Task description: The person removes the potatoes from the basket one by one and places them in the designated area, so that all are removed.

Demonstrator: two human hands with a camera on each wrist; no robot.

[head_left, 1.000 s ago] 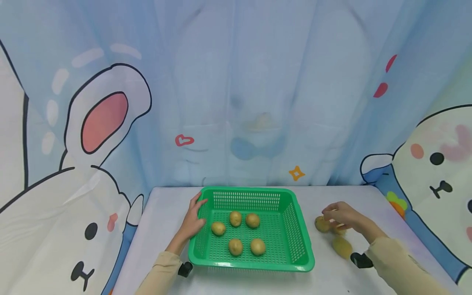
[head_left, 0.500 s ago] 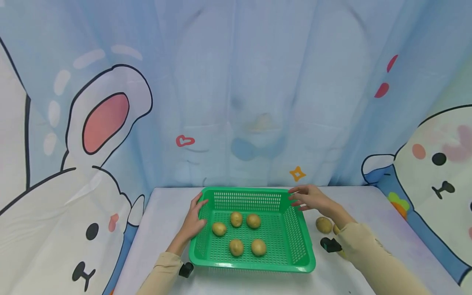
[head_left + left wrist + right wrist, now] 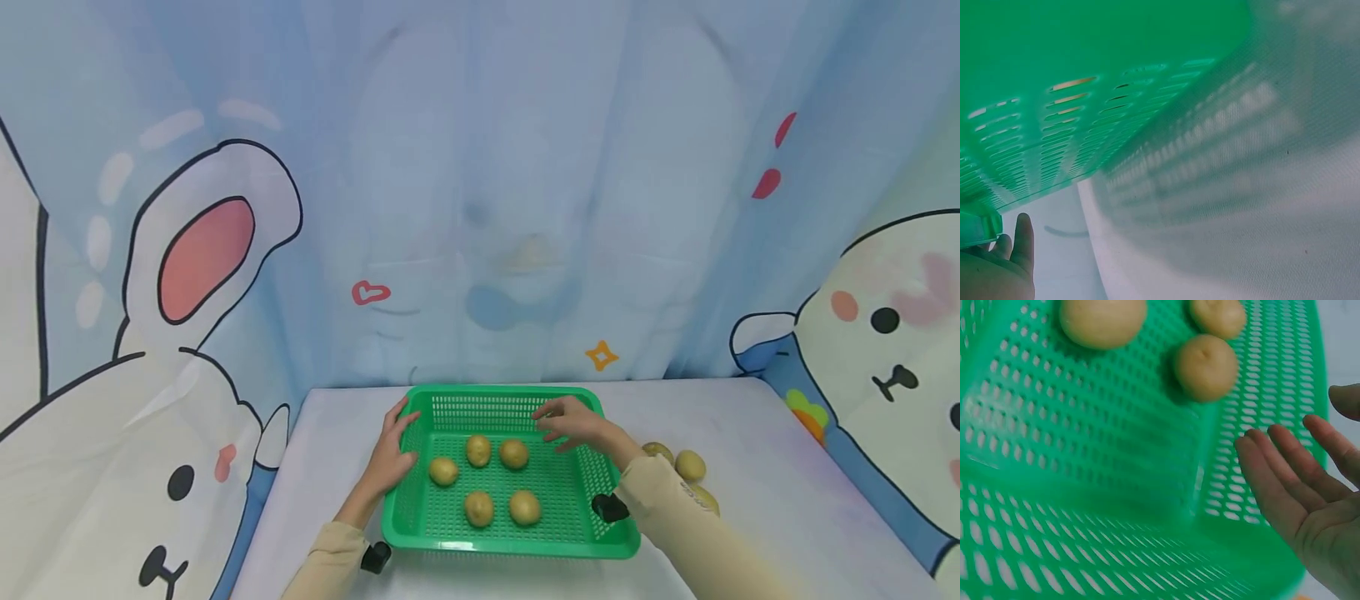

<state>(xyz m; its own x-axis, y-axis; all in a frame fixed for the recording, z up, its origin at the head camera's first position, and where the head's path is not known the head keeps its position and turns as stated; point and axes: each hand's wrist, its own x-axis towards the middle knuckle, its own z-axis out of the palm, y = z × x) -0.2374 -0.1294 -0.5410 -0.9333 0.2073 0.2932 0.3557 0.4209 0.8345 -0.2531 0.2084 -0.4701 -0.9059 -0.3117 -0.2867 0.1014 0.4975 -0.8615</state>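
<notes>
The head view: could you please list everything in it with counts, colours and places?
Basket: one, green, on the table.
Potatoes: five, yellowish, in the basket.
Other potatoes: three, yellowish, right of the basket.
Table: one, white, under the basket.
Curtain: at least one, blue with cartoons, behind the table.
Wrist devices: two, black, beside the sleeves.
Sleeves: two, beige, at the picture's bottom.
Left hand: one, bare, at the basket's left rim.
Right hand: one, bare, over the basket's right part.
</notes>
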